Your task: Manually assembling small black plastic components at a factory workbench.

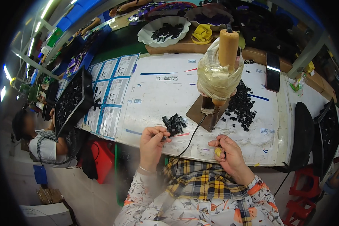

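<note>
My left hand (pixel 151 147) is closed in a pinch on a small black piece (pixel 163 138) at the table's near edge. Just beyond it lies a small heap of black pieces (pixel 174 124). To the right, my right hand (pixel 232 153) has its fingers curled, with yellow wrap on one finger; a dark bit shows by them, too small to name. Between and beyond the hands stands a bench device on a brown base plate (pixel 196 113), with a wooden handle (pixel 228 49) and a plastic-and-tape-wrapped body (pixel 216 81). Small black parts (pixel 242 105) are piled right of it.
A black cable (pixel 194 133) runs from the device over the near edge. White bowls (pixel 143 37) stand at the back, beside a yellow cloth (pixel 202 34). A phone-like dark slab (pixel 272 71) lies far right. Black trays (pixel 76 100) flank the table; a person (pixel 45 147) sits left.
</note>
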`<state>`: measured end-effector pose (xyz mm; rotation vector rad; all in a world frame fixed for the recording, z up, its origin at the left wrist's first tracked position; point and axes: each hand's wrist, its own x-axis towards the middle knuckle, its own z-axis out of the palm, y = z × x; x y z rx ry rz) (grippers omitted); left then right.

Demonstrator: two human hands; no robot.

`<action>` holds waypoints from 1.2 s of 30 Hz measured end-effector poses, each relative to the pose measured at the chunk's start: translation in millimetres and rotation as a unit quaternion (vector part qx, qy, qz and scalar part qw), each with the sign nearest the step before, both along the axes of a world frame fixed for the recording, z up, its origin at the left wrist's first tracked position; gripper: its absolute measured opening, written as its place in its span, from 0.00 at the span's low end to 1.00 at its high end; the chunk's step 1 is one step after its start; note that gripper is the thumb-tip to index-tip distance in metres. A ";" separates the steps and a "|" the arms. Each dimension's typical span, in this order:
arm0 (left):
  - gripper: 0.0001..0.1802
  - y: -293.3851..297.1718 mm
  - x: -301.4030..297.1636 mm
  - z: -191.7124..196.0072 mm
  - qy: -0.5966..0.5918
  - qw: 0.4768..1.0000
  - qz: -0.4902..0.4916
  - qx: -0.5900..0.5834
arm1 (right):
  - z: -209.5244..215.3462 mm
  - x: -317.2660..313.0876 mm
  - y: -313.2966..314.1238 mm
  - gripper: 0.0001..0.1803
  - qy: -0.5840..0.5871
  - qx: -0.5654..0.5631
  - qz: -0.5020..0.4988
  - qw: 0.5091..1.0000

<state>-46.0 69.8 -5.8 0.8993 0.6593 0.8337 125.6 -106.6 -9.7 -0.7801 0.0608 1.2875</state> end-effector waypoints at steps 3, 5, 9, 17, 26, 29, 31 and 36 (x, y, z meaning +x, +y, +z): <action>0.02 10.2 -13.7 -2.7 0.034 0.999 -0.015 0.033 | 0.0 -2.1 -1.6 0.06 0.004 0.009 0.022 1.000; 0.03 8.0 -11.1 -3.9 0.128 0.986 -0.016 0.107 | -3.5 -4.9 -2.4 0.07 -0.012 0.011 0.004 1.000; 0.06 3.6 -7.9 -12.8 0.284 0.909 -0.040 0.302 | -7.6 -5.4 -4.1 0.07 0.007 0.013 0.023 1.000; 0.12 2.6 -0.9 -8.5 0.385 0.758 -0.061 0.523 | 1.7 -8.6 -2.8 0.08 0.012 -0.040 -0.017 0.999; 0.12 4.3 -4.7 -10.2 0.385 0.750 0.023 0.537 | -6.6 -11.9 -5.2 0.05 0.025 -0.021 -0.028 0.999; 0.12 3.0 -6.2 -12.3 0.391 0.727 -0.020 0.564 | -16.0 -10.0 -6.7 0.04 0.053 0.040 -0.025 0.998; 0.11 3.7 -6.6 -14.7 0.403 0.730 -0.016 0.552 | -15.4 -9.8 -7.4 0.04 0.064 0.049 -0.009 0.997; 0.08 5.0 -4.9 -12.8 0.397 0.748 0.033 0.531 | -16.9 -9.9 -9.1 0.05 0.068 0.062 0.005 0.996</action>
